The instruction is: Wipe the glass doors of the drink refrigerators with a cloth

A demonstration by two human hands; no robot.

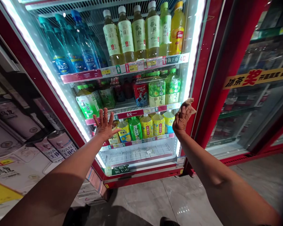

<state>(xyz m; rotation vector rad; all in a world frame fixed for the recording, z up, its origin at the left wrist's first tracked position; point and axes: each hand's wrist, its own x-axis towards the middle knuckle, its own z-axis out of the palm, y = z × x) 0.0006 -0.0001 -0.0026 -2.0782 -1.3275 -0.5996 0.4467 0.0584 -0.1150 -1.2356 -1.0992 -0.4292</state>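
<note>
Probably light and floppy, the cloth [191, 103]'s held by the right hand [182, 118] at 3 o'clock, best grabbed mid-bunch; left hand [105, 127]'s splayed wide at 9.

We noted a grey tiled floor [153, 201], glossy, with a thin joint line [167, 194] and small bright reflections [183, 209] to its right. A dark shadow [115, 208] lay over the near floor, left of the joint. On the right we observed a red-framed glass cabinet [246, 40] bearing a yellow banner [257, 78]. On the left we recorded pale printed cartons [16, 171]. White light strips [196, 37] glowed brightly at mid-scene.
</note>
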